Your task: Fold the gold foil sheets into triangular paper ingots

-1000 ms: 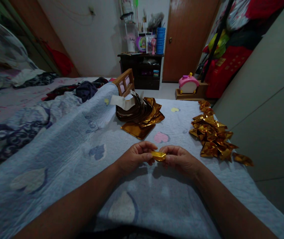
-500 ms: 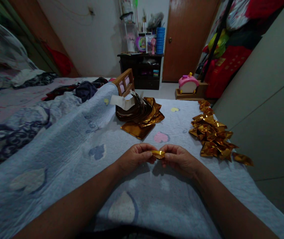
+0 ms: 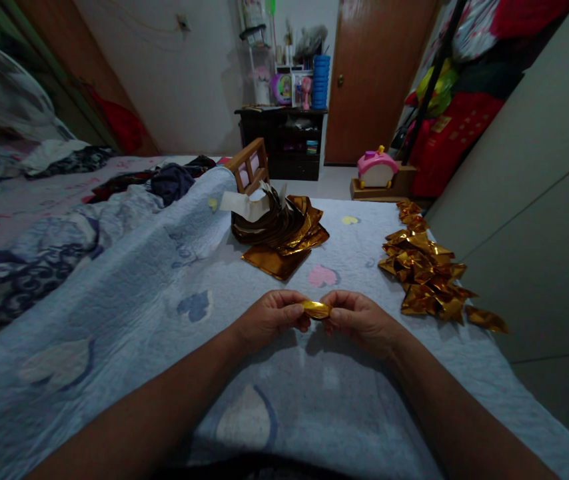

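A small folded piece of gold foil paper (image 3: pixel 316 310) is stretched between my two hands above the quilt. My left hand (image 3: pixel 277 315) pinches its left end between thumb and fingers. At the other end, my right hand (image 3: pixel 357 318) grips it the same way, so both hands are closed. Beyond them lies a fanned stack of gold foil sheets (image 3: pixel 284 227), with one flat gold sheet (image 3: pixel 278 263) at its near side. Over on the right is a heap of folded gold foil pieces (image 3: pixel 422 263), pointed in shape. One single folded piece (image 3: pixel 486 319) lies at the heap's near end.
A light blue quilt (image 3: pixel 164 373) with heart patterns covers the surface and rises in a ridge on the left. Pale cabinet panels (image 3: pixel 544 267) stand close on the right. Past the far edge are a pink toy (image 3: pixel 378 168) and a dark shelf unit (image 3: pixel 284 143).
Both hands keep their pinch on the gold foil paper, with only small finger shifts. The foil has tilted slightly and its highlights differ. The stack and heap stay as they were.
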`<state>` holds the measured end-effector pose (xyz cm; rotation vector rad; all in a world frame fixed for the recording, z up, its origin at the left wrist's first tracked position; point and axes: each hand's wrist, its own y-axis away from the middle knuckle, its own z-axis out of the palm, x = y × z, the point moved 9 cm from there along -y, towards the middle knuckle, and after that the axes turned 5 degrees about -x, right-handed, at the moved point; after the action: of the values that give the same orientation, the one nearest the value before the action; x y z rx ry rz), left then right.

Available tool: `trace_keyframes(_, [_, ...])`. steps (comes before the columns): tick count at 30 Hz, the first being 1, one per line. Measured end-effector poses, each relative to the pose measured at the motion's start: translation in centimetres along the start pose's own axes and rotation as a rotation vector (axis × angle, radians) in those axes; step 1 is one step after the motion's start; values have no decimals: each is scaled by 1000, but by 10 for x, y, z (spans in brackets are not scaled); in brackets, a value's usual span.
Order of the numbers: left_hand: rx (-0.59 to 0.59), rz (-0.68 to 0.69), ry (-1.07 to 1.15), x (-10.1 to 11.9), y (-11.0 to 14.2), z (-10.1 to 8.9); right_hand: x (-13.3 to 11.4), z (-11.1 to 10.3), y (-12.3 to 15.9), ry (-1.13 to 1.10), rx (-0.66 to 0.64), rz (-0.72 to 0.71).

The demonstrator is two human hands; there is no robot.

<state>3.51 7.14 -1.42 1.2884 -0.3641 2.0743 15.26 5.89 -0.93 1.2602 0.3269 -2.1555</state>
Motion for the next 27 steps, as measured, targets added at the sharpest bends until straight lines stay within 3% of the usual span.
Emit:
trace_keyframes(19, [-34, 4, 64, -4, -3, 3, 1, -2, -2, 35, 21, -33])
trace_keyframes(27, [5, 27, 44, 0, -2, 2, -1, -3, 0, 47, 19, -29])
